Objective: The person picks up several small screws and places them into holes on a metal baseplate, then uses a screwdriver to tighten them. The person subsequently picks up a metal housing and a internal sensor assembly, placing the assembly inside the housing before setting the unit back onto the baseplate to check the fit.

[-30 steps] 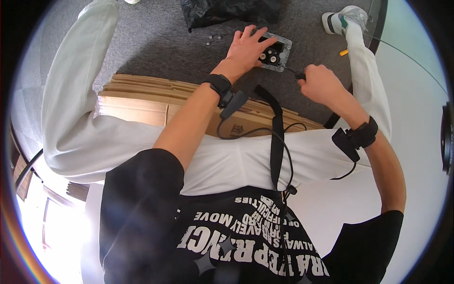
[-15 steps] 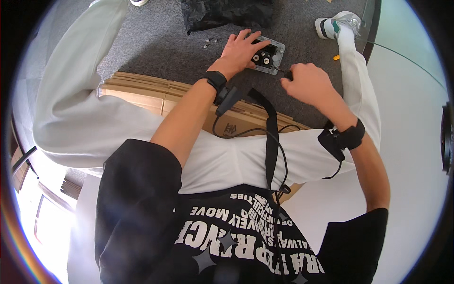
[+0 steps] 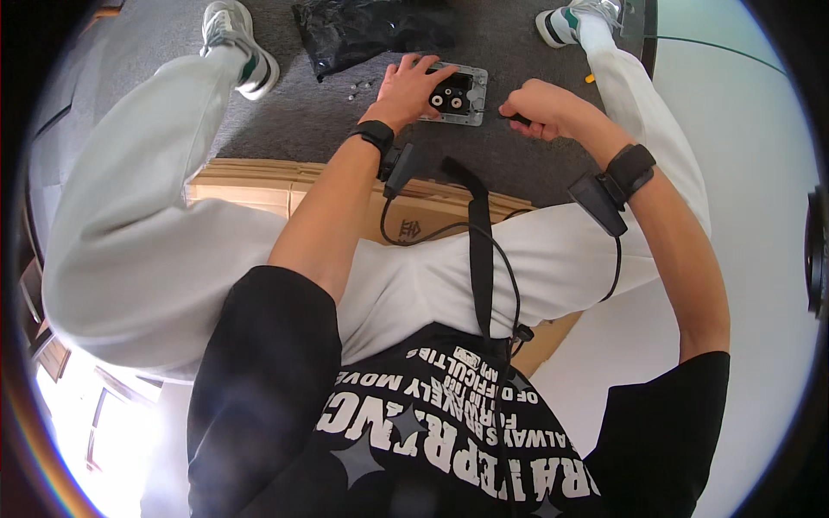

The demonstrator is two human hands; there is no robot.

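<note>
Carpet (image 3: pixel 509 47), dark grey, is spread across the top of the frame, and on it, at upper centre, a flat rectangular grey case (image 3: pixel 467 91) is laid, its black inside and two round pale parts (image 3: pixel 457 102) facing up. The case's left end is covered by the left hand (image 3: pixel 406 91), whose fingers are stretched out and spread over it rather than curled; whatever lies beneath the palm is hidden. Near the case's right edge, a dark-handled tool (image 3: pixel 518 119) is grasped by the right hand (image 3: pixel 548 108), its fingers clenched around the handle. Much of the handle is concealed by the fist, and the tip is too fine to be made out, so whether the case is touched by it cannot be told.

Just left of the left hand, a few tiny pale pieces (image 3: pixel 358 90) are scattered, too small to be identified. A crumpled black plastic bag (image 3: pixel 371 39) is cut off by the top edge. Stacked cardboard (image 3: pixel 246 175), left of centre, is partly covered by the left forearm and by white trousers (image 3: pixel 401 285). The lower left is washed out by glare.

White lettering, large and small, is printed on the black shirt (image 3: pixel 432 449) at bottom centre, slanted and bent by folds. Dark print is borne by the cardboard below the left wrist.
</note>
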